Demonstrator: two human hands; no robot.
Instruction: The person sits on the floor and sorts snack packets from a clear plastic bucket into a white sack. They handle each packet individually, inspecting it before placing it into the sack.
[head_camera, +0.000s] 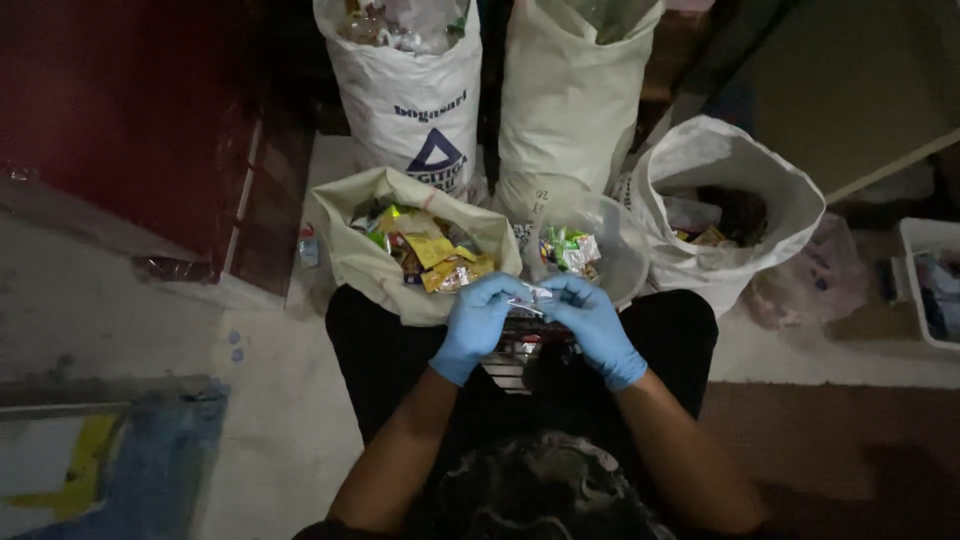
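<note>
Both sets of gloved fingertips are pinched shut on a small clear wrapper (530, 298), stretched between them with its long axis running left to right. The left hand (478, 322) grips its left end, the right hand (596, 325) its right end. The wrapper sits above the person's lap, just in front of the open sack of bright wrappers (372, 262). Right of that sack stands a clear bowl (625, 250), then a white sack (790, 200); behind it, two tall sacks (420, 100).
</note>
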